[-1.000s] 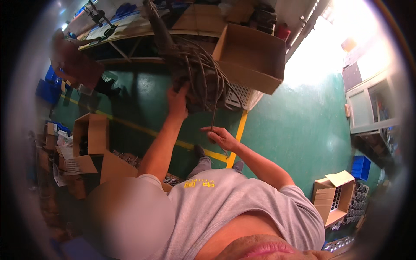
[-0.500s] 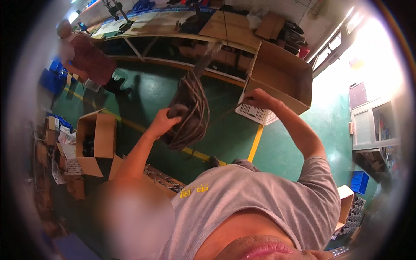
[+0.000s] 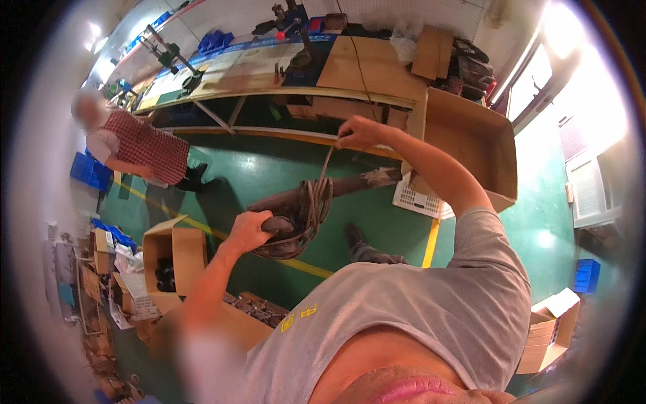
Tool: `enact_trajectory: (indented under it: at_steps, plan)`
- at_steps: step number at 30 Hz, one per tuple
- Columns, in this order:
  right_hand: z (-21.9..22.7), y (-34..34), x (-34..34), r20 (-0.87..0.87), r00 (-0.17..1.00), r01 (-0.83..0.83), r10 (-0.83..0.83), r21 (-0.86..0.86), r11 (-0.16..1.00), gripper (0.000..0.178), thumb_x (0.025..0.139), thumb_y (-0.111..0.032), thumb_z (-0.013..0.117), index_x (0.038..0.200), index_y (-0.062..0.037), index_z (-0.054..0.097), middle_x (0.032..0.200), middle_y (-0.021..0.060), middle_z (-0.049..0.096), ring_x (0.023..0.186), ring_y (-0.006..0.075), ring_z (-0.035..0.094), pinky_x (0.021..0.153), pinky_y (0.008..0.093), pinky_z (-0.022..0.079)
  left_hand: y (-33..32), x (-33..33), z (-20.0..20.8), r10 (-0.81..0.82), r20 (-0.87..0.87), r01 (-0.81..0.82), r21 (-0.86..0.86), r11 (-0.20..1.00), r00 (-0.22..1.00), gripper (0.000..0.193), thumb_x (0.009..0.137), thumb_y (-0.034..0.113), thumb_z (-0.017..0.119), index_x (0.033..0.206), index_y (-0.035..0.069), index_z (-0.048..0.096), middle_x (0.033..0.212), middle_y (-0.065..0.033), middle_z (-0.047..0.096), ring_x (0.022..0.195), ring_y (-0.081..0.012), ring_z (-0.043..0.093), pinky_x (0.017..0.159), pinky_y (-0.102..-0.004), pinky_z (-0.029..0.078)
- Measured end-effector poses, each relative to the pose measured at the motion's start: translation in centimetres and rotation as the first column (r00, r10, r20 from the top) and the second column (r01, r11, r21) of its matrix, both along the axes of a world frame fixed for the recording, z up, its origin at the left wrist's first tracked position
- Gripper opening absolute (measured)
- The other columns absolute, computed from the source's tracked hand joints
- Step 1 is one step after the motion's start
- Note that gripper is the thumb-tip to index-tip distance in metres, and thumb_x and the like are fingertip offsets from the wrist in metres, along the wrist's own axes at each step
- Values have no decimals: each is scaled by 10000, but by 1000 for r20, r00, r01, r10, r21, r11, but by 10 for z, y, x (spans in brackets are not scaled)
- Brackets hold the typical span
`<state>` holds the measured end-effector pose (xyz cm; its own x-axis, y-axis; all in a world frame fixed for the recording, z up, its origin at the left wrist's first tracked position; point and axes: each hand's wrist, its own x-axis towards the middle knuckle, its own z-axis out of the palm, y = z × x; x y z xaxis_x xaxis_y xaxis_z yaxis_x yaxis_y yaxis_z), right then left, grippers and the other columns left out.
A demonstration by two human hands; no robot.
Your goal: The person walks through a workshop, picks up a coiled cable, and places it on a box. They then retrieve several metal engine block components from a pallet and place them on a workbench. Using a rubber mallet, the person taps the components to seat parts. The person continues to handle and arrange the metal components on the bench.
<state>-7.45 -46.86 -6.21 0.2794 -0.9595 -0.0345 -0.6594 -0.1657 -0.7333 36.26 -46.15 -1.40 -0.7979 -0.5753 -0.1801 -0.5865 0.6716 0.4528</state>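
Observation:
My left hand (image 3: pixel 247 231) is closed around the handle of a dark, dusty tool with a long tube, which looks like a handheld blower (image 3: pixel 277 202). Its tube points to the right, and the tube's end (image 3: pixel 381 177) looks pale and worn or taped. A brown power cord (image 3: pixel 313 212) is looped several times around the body and the base of the tube. Up and to the right, my right hand (image 3: pixel 359 132) pinches a length of this cord and holds it taut above the loops. The blower hangs over the green floor; part of its body is hidden behind the loops.
A large open carton (image 3: pixel 471 138) stands over a white plastic crate (image 3: pixel 416 196) at right. Behind runs a long workbench (image 3: pixel 249 67) with stand-mounted tools. A person in a checked apron (image 3: pixel 145 149) stands far left. Another open carton (image 3: pixel 190 259) sits left, near a shallow box of dark parts (image 3: pixel 259 308).
The blower's tube has swung from pointing away to pointing right. My right hand has moved left and away from me, raising the cord, which now bunches around the tube's base.

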Motion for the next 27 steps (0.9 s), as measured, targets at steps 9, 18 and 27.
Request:
enact_trajectory:
  at_steps: [9,18,27]
  plan:
    - [-88,-68,86,648,750,31,-135,170,985,312,1024,-285,613,1144,-13,706,912,70,690,844,161,651,774,338,551,-107,1,-54,628,-492,-580,271,768,603,248,935,160,717,1119,-6,701,1018,-112,726,912,-250,684,817,-378,526]
    - [-141,-196,97,211,977,-10,-3,60,998,503,900,-331,709,1275,-2,651,1184,194,702,1111,357,664,973,445,519,-239,9,-124,735,-613,-719,368,590,289,302,931,151,695,1152,-54,672,1092,-143,712,983,-286,671,875,-411,518]
    - [-80,-360,-120,90,829,557,-552,-40,829,307,906,-246,690,1099,-13,738,1001,102,757,905,184,692,821,356,556,-334,51,-183,756,-479,-803,159,575,446,226,806,152,777,937,-6,681,816,-184,663,777,-361,652,731,-436,501]
